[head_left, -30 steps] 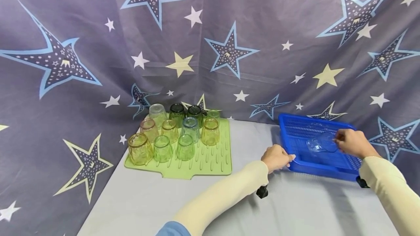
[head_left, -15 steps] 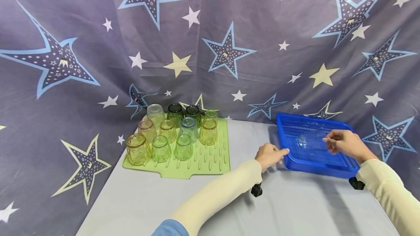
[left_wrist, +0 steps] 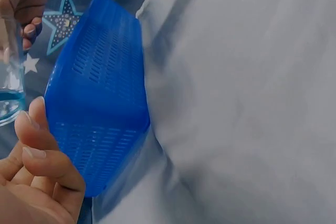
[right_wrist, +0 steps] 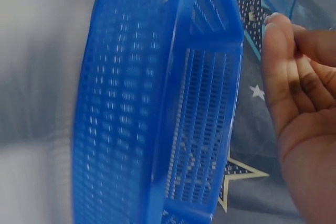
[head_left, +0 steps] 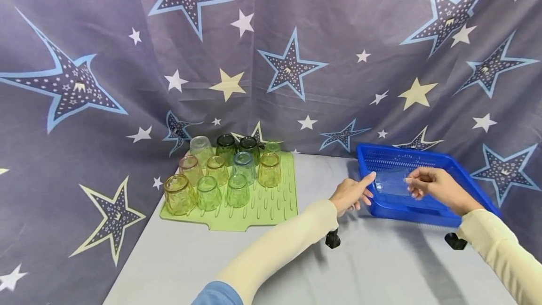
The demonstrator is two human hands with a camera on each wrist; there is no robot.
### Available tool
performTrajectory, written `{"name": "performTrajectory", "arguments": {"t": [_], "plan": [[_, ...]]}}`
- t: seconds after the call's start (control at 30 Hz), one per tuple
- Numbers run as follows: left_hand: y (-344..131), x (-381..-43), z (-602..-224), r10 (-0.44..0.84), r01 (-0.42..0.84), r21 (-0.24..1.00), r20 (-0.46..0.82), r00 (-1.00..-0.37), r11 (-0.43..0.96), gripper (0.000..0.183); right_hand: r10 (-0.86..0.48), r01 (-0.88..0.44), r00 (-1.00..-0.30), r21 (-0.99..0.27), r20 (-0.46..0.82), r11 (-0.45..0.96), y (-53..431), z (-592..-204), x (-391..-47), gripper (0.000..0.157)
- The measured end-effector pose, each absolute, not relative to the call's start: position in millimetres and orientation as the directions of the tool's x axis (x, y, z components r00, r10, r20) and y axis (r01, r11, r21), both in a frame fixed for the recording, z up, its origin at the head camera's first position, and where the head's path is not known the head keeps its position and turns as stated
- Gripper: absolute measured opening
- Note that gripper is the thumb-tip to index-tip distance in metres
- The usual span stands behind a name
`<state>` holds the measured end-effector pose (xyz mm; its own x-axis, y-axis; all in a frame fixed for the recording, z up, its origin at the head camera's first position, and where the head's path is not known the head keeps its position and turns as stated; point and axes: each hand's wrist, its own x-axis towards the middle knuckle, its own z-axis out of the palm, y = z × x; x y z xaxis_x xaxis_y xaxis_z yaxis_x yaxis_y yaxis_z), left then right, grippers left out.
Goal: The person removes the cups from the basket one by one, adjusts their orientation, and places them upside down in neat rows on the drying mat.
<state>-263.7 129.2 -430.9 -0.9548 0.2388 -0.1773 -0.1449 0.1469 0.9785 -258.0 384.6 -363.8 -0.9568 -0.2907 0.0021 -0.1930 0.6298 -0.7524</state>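
Note:
My right hand [head_left: 438,188] pinches a clear drinking glass [head_left: 390,183] near its rim, holding it on its side over the blue plastic basket [head_left: 406,214]. The glass's base points left, towards my left hand [head_left: 350,194], whose index finger reaches out close to that base. In the left wrist view the left fingers [left_wrist: 39,129] bend loosely beside the glass [left_wrist: 10,103]; whether they touch it I cannot tell. The right wrist view shows the right fingers [right_wrist: 281,40] at the transparent rim, mostly cut off by the frame.
On the left, a green drying mat [head_left: 273,208] bears several upside-down glasses, among them a yellow glass [head_left: 179,195], a blue glass [head_left: 244,166] and a dark glass [head_left: 226,147]. A star-patterned cloth [head_left: 338,84] hangs behind the white-covered table [head_left: 338,272].
The right hand has brought the glass leftwards across the basket towards the left hand. The left hand has gone from holding the basket's rim to reaching out its index finger by the glass.

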Motion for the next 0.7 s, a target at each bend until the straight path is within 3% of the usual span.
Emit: {"name": "performTrajectory", "arguments": {"t": [0.3, 0.7], "plan": [[125.5, -268.6, -434.5, 0.363, -0.191, 0.978, -0.150, -0.920, -0.080, 0.072, -0.323, -0.232, -0.945, -0.795, 0.048, 0.560, 370.0, -369.4, -251.9, 0.028], [115.1, -277.2, -429.9, 0.354, -0.123, 0.989, -0.088, -0.931, -0.077, 0.061, -0.311, -0.247, -0.946, -0.826, 0.092, 0.507, 359.2, -387.4, -246.3, 0.029]]}}
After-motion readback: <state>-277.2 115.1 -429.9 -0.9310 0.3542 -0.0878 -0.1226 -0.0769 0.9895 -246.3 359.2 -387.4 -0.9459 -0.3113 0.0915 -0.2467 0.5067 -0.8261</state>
